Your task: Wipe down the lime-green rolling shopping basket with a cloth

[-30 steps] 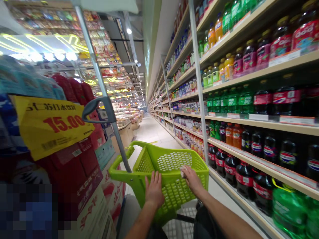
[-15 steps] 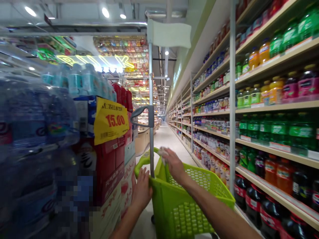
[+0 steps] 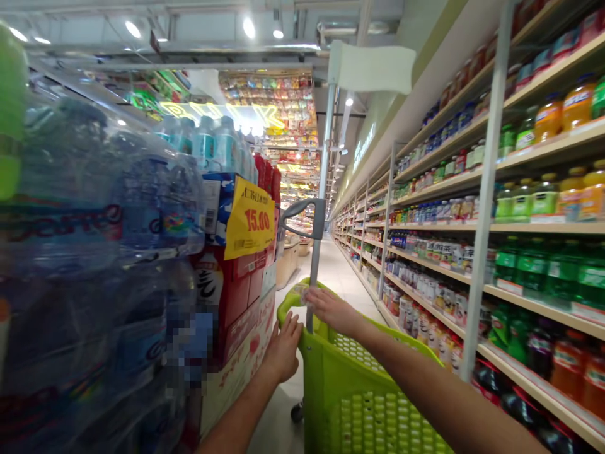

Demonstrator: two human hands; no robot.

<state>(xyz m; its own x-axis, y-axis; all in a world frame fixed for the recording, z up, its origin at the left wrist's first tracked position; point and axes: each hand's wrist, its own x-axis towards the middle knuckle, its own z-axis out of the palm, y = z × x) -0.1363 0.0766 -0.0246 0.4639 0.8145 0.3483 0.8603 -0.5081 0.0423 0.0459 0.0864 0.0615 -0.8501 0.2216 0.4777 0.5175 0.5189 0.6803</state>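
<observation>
A lime-green plastic shopping basket cart (image 3: 359, 403) stands in a supermarket aisle before me. A grey pole (image 3: 319, 208) with a grey handle (image 3: 302, 217) and a white flag rises from its far left corner. My left hand (image 3: 283, 347) rests on the cart's left rim with its fingers stretched up. My right hand (image 3: 326, 308) reaches across the cart to the pole, closed around a small white crumpled thing pressed against the pole's base.
Shrink-wrapped water bottle packs (image 3: 94, 252) and red cartons (image 3: 241, 284) with a yellow 15.00 price sign (image 3: 249, 217) are stacked close on the left. Long shelves of drink bottles (image 3: 520, 252) run along the right. The pale aisle floor (image 3: 331, 265) stretches ahead.
The view has swung left and back along the aisle. My right hand went from the cart's near rim to the pole at the far corner. My left hand shifted to the left rim.
</observation>
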